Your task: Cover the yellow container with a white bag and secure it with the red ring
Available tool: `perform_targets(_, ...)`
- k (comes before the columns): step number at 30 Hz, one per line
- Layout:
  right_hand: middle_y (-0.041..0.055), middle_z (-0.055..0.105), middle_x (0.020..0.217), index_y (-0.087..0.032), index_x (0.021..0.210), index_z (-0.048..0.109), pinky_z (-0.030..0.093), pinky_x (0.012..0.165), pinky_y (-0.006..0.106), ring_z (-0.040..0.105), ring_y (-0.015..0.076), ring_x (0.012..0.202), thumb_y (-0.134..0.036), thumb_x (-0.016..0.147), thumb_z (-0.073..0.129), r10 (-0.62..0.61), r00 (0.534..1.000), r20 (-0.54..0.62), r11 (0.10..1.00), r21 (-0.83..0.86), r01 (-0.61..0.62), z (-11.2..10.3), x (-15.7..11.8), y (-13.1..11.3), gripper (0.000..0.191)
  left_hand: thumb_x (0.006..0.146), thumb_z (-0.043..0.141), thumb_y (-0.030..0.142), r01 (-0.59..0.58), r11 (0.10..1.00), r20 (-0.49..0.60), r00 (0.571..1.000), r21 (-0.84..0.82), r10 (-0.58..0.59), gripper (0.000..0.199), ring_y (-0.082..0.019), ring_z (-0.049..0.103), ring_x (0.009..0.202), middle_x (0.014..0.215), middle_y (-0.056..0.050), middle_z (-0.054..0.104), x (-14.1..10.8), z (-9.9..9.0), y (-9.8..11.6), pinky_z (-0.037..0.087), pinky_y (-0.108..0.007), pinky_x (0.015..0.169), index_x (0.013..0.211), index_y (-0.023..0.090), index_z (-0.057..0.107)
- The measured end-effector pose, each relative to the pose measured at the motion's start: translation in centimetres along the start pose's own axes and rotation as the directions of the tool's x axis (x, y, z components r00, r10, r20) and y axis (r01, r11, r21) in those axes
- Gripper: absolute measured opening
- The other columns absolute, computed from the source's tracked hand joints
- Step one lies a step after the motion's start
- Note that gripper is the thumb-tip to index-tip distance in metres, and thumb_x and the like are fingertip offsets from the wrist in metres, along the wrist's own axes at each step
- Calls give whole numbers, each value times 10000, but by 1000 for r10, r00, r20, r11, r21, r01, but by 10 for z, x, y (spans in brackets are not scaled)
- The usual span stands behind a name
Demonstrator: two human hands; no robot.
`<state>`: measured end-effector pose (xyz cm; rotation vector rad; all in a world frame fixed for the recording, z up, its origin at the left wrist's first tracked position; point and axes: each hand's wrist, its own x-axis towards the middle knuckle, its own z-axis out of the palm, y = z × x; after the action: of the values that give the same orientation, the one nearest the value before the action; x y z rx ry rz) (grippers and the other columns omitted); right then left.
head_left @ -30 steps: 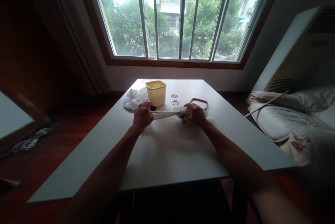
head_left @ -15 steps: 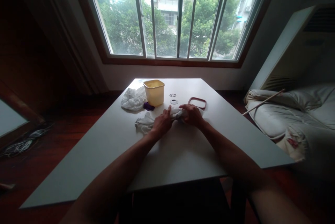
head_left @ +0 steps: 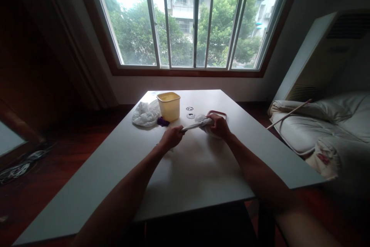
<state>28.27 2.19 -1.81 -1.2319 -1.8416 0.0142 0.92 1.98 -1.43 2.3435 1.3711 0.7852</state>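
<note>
A crumpled white plastic bag (head_left: 194, 125) is pulled into a taut, twisted strand between my hands, just above the table. My left hand (head_left: 172, 137) is closed in a fist around its left end. On the right, my right hand (head_left: 219, 126) grips the bunched, fuller part of the bag. Behind my right hand lies a reddish rounded frame or lid rim (head_left: 222, 113), partly covered by the hand. Beyond my left hand stand a yellow square tub (head_left: 169, 109) and, at its foot, a small dark purple bundle (head_left: 163, 122).
A second crumpled white bag (head_left: 144, 115) lies left of the tub. Two small round fittings or discs (head_left: 190, 116) are on the white table (head_left: 115, 177) beyond my hands. A sofa (head_left: 300, 127) with a thin stick (head_left: 289, 113) across it stands right; a window spans the far wall.
My left hand has closed on the bag's left end, which was spread on the table. The bag is now stretched and lifted, and my hands are farther apart.
</note>
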Motion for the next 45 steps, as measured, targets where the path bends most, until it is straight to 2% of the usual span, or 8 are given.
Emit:
perform_targets(4,93,751,1060,-180,1038,707,550,902,353,699,248,1003,-95,702,562,72,996,-51,983,172,-63,0,1,-1,376,869,500,445,63,805,39,998,-590,-50,339,-160,533,647,702,-43,616,-2,1,9,409,-266,614,729,168,637)
perform_targets(7,97,749,1051,-184,1001,702,553,880,357,699,246,981,-128,759,545,153,984,-91,961,245,-127,1,1,-4,294,824,573,502,75,661,1,994,-746,-112,367,-183,566,744,833,-73,663,-4,-1,17,443,-285,672,802,165,717)
perform_targets(13,105,748,1041,-190,977,703,555,858,387,689,265,986,-213,766,609,213,967,-141,952,251,-173,1,1,-4,232,742,694,503,-5,636,-27,999,-771,-24,371,-154,527,691,799,-59,637,-5,-9,16,416,-269,627,838,156,782)
perform_targets(19,118,749,1034,-185,954,705,553,846,376,687,267,979,-218,710,652,255,954,-155,939,273,-207,1,0,-7,252,694,753,393,109,591,24,988,-800,-150,305,-88,435,538,668,-14,604,-6,-4,16,313,-219,493,851,132,773)
perform_targets(27,98,730,1002,-171,1004,673,553,782,352,677,244,903,-253,696,649,270,962,-39,902,360,-238,5,-5,-16,320,570,879,310,163,292,109,975,-943,-192,359,-146,610,653,753,-61,705,-9,5,21,474,-263,615,838,114,740)
perform_targets(32,80,699,983,-154,1159,645,537,762,333,654,212,842,-254,719,653,141,973,180,909,366,-199,6,-9,-29,451,592,840,239,91,236,47,982,-968,-184,360,-147,623,685,783,-35,699,-10,10,27,508,-275,655,916,130,727)
perform_targets(38,87,689,1088,-200,1297,607,519,809,333,658,215,933,-437,877,618,16,949,316,932,338,-129,5,-14,-55,482,696,766,261,-34,397,-102,983,-917,-152,253,-131,609,715,827,-10,688,-13,19,27,479,-241,669,915,157,695)
perform_targets(45,56,722,967,-179,1123,678,506,730,289,634,193,816,-423,825,691,-102,924,368,911,408,-61,8,-15,-64,385,679,805,288,56,260,43,998,-964,-54,336,-110,567,654,774,-10,678,-15,25,32,430,-227,633,972,147,722)
